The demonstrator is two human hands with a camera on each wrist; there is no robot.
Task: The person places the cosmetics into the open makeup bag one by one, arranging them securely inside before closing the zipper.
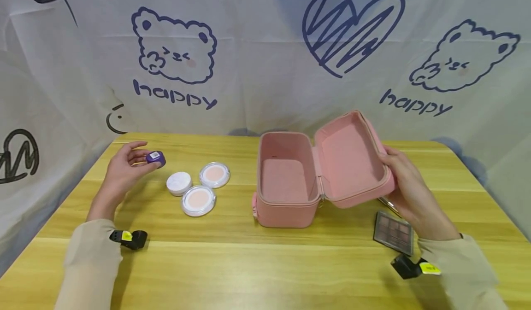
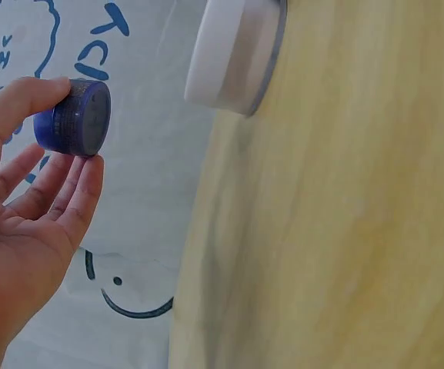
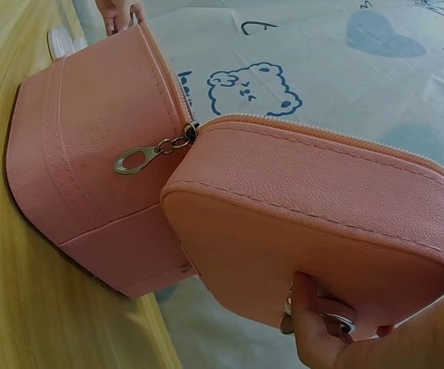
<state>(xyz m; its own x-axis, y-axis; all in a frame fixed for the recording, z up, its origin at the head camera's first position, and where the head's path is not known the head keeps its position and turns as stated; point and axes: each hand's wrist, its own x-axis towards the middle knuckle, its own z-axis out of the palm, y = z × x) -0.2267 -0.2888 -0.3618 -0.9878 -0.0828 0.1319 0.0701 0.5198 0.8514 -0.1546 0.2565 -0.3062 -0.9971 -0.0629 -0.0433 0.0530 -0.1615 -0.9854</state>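
Observation:
My left hand (image 1: pixel 118 169) pinches a small purple cosmetic jar (image 1: pixel 156 159) between thumb and fingers, above the table's left side. In the left wrist view the jar (image 2: pixel 71 119) looks blue, with a dark flat end. On the other side, my right hand (image 1: pixel 408 195) grips the raised lid (image 1: pixel 350 160) of a pink makeup case (image 1: pixel 286 215). The lid tilts out to the right, and no item shows inside the case. The right wrist view shows the fingers (image 3: pixel 306 323) at a handle on the lid's outer side and a metal zipper pull (image 3: pixel 138 160).
Right of the left hand lie a white round container (image 1: pixel 179 183) and two round compacts (image 1: pixel 198 201) with clear rims. An eyeshadow palette (image 1: pixel 393 232) and a slim, partly hidden item (image 1: pixel 389 204) lie near the right wrist. A printed cloth (image 1: pixel 257 70) hangs behind the table.

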